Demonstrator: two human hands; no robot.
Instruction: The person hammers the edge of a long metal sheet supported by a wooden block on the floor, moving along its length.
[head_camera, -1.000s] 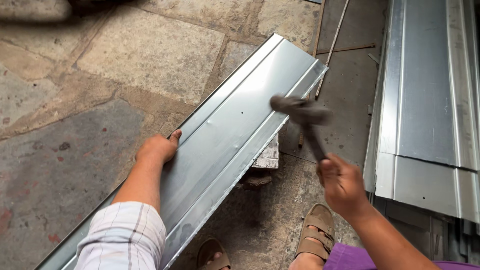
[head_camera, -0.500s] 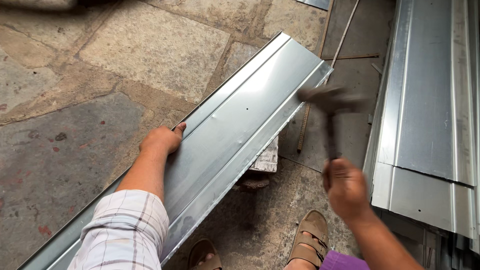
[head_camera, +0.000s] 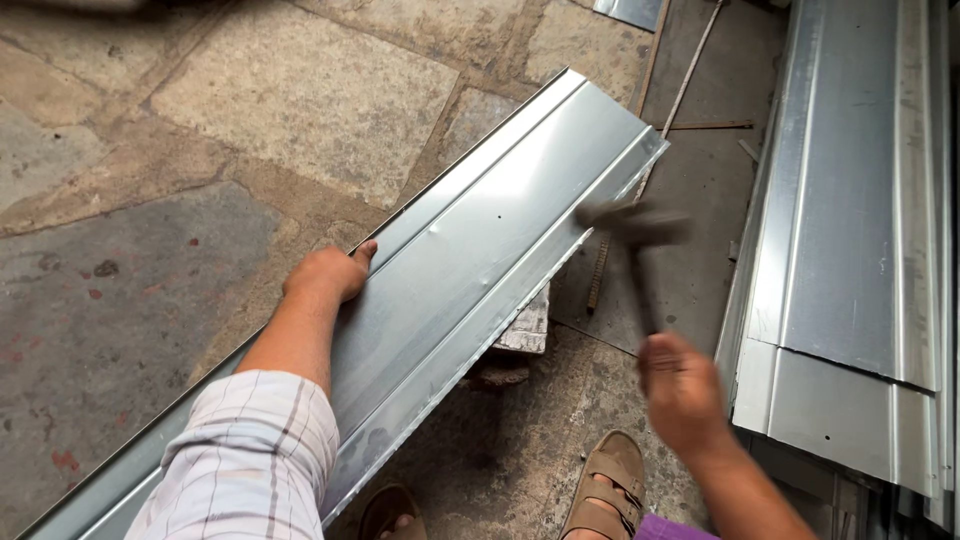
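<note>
1. Nearest: sandalled feet (head_camera: 605, 490) at 6 o'clock on the stone floor (head_camera: 200, 150), checked sleeve (head_camera: 250, 455) at 7 o'clock.
2. Right hand (head_camera: 685, 390) at 5 o'clock, fingers closed round the handle of a hammer (head_camera: 635, 235). Head is blurred, sitting just off the near flange of the panel, about 3 o'clock from frame centre.
3. Left hand (head_camera: 325, 272), 9 o'clock of centre, lies flat on the long sheet-metal panel (head_camera: 480, 250), fingers wrapped over its far rim, pinning it. Nothing else in that hand.
4. Panel runs diagonally from 7 o'clock to 1 o'clock, propped mid-length on a small block (head_camera: 527, 325) under the near edge.
5. Progress, my read: both long edges are already folded up and a few small dents show on the web, so forming is largely done. Hammering is at the far stretch of the near flange; cannot tell how much remains.
6. Farther right, 3 o'clock: stack of similar folded panels (head_camera: 850, 250). A thin rod (head_camera: 690, 70) lies on the floor at 1 o'clock.
</note>
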